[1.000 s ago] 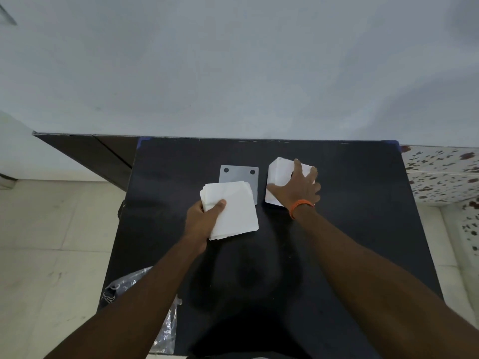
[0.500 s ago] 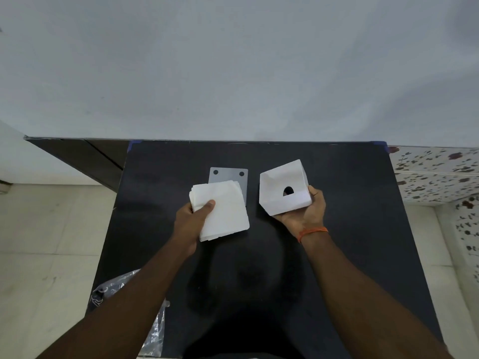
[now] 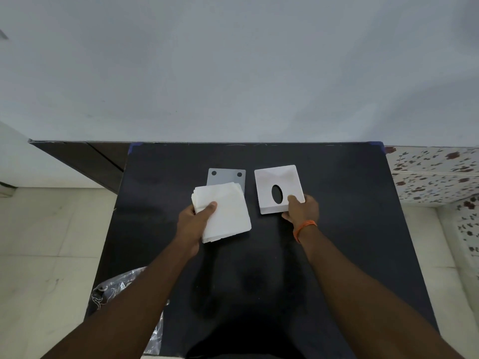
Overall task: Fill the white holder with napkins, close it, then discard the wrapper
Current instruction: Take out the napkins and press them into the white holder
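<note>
My left hand (image 3: 195,221) grips a thick stack of white napkins (image 3: 225,213) by its left edge, held just above the black table (image 3: 337,229). The stack overlaps the near part of a flat grey plate with two dark holes (image 3: 226,175), the holder's lid. My right hand (image 3: 302,208) grips the near right corner of the white holder (image 3: 278,189). The holder's face with its oval hole is turned up toward me.
A crumpled clear plastic wrapper (image 3: 118,288) hangs at the table's near left edge. A pale wall (image 3: 233,73) rises behind the table. Light floor tiles (image 3: 46,242) lie to the left and a speckled surface (image 3: 435,172) to the right.
My right hand has lifted the white holder and turned it over, so the face with the oval hole now shows fully. The napkin stack in my left hand has barely moved.
</note>
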